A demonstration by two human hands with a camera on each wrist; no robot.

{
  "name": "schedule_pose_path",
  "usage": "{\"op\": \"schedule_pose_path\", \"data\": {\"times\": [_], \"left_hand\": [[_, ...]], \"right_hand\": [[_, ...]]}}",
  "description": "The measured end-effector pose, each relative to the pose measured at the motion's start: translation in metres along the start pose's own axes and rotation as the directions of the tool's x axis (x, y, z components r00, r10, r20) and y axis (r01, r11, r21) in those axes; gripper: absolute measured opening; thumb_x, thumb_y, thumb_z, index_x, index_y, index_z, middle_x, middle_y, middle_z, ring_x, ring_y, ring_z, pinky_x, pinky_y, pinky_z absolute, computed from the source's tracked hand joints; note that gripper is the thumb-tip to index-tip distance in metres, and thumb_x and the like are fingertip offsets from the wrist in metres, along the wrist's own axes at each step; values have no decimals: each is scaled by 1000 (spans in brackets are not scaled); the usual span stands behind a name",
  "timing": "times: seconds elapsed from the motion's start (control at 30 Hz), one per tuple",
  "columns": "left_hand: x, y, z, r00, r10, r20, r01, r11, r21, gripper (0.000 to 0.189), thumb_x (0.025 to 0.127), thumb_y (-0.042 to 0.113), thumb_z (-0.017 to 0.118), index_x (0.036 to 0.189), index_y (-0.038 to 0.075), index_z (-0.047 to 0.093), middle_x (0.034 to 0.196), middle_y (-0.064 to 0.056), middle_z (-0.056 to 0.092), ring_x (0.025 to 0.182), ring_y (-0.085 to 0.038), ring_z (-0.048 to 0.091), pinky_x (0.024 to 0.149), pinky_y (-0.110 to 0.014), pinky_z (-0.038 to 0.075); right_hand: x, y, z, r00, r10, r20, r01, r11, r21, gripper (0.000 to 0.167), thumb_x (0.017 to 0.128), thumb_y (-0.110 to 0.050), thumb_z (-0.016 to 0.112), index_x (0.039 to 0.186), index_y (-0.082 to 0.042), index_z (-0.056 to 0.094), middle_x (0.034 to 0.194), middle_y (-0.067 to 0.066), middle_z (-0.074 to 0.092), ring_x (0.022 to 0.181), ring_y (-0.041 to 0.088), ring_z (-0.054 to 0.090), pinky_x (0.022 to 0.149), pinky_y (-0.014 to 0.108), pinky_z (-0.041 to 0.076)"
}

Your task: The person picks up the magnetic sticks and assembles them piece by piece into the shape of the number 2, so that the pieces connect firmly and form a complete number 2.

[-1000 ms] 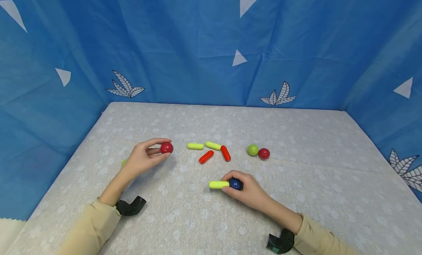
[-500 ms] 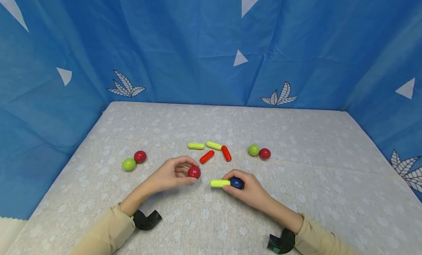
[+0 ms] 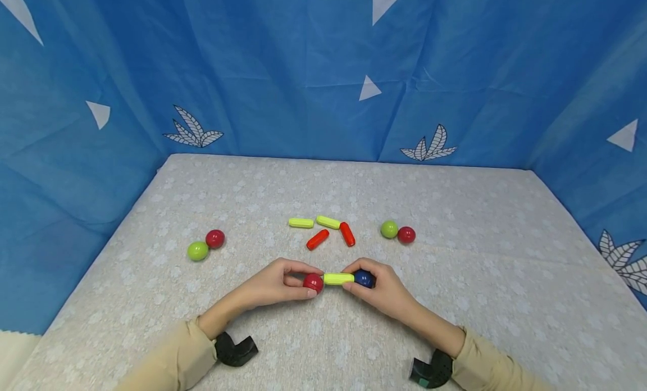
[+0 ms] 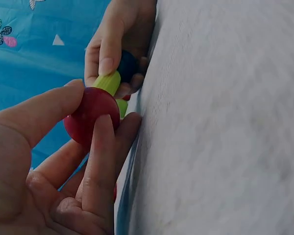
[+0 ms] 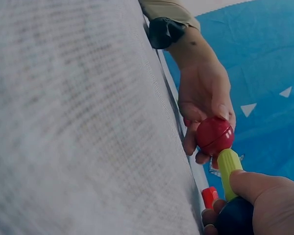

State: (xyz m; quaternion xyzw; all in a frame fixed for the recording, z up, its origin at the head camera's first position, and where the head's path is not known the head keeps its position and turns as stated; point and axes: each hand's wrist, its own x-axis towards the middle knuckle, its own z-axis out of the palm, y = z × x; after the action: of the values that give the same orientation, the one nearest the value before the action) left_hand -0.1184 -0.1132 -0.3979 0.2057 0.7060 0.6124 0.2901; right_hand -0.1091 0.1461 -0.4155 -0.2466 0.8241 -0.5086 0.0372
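Observation:
My left hand point(image 3: 277, 282) pinches a shiny red ball point(image 3: 313, 283) between thumb and fingers, low over the table. Against the ball's right side stands the end of a yellow-green ribbed rod point(image 3: 337, 278). At that rod's other end is a dark blue ball point(image 3: 364, 278). My right hand point(image 3: 388, 290) grips the rod near the blue ball, partly covering the ball. In the right wrist view the red ball point(image 5: 215, 136) meets the rod point(image 5: 228, 169) end to end; whether they are joined I cannot tell.
Beyond the hands lie two yellow-green rods point(image 3: 301, 223) and two red rods point(image 3: 318, 240). To the left sit a green ball point(image 3: 197, 250) and a red ball point(image 3: 215, 239); at the right, another green ball point(image 3: 389, 229) and red ball point(image 3: 406, 235). Blue cloth point(image 3: 303, 71) hangs behind the table.
My left hand has carried the red ball rightward and toward me, up to the rod's free end. The right hand has stayed almost still with the rod and blue ball.

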Motion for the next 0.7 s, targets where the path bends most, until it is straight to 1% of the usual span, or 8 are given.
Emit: {"op": "schedule_pose_path", "data": {"times": [0.07, 0.2, 0.3, 0.43, 0.5, 0.57, 0.7], "left_hand": [[1, -2, 1, 1000, 5, -11, -5, 1000, -16, 39, 85, 11, 70, 121, -2, 60, 105, -12, 67, 97, -21, 63, 79, -29, 50], [3, -4, 2, 999, 6, -36, -7, 1000, -12, 39, 84, 11, 71, 119, -1, 61, 105, -11, 67, 96, -20, 63, 78, -28, 50], [3, -4, 1, 999, 8, -50, -8, 1000, -4, 38, 84, 12, 72, 119, -1, 62, 105, -10, 67, 95, -20, 63, 77, -28, 50], [3, -5, 1, 998, 19, -55, -19, 1000, -1, 39, 85, 12, 70, 119, -4, 61, 105, -11, 66, 93, -19, 64, 77, -27, 50], [3, -5, 0, 998, 23, -56, -23, 1000, 2, 39, 86, 12, 69, 119, -6, 60, 105, -11, 66, 91, -18, 64, 77, -27, 50], [3, -6, 0, 998, 25, -56, -25, 1000, 3, 38, 86, 12, 69, 118, -6, 60, 104, -11, 66, 91, -17, 64, 76, -26, 50], [3, -6, 0, 998, 27, -56, -26, 1000, 3, 38, 86, 12, 69, 118, -6, 60, 103, -11, 66, 90, -16, 64, 76, -26, 50]], "right_hand": [[0, 0, 0, 1000, 13, -6, -13, 1000, 3, 14, 84, -16, 72, 97, -14, 67, 96, -4, 64, 85, 14, 58, 75, 29, 49], [0, -4, 0, 999, 37, -13, -37, 999, 5, 15, 83, -10, 72, 98, -10, 66, 97, 0, 65, 86, 15, 58, 75, 29, 49], [1, -18, -3, 1000, 26, -11, -26, 1000, 4, 15, 83, -4, 71, 97, -6, 66, 96, 3, 65, 85, 16, 58, 75, 28, 49], [0, -38, -5, 1000, 6, 0, -6, 1000, -11, 14, 82, 1, 70, 94, -2, 66, 94, 6, 65, 85, 17, 58, 75, 28, 49], [0, -41, -6, 1000, 6, 7, -5, 1000, -18, 14, 81, 2, 70, 94, -1, 66, 93, 6, 65, 86, 17, 59, 76, 29, 49], [1, -40, -5, 1000, -5, 13, 5, 1000, -23, 14, 81, 2, 70, 94, -1, 66, 93, 5, 65, 86, 17, 59, 76, 29, 49], [1, -22, -2, 1000, -1, 12, 1, 1000, -20, 14, 83, -2, 70, 96, -5, 67, 94, 2, 65, 87, 17, 58, 77, 30, 49]]}}
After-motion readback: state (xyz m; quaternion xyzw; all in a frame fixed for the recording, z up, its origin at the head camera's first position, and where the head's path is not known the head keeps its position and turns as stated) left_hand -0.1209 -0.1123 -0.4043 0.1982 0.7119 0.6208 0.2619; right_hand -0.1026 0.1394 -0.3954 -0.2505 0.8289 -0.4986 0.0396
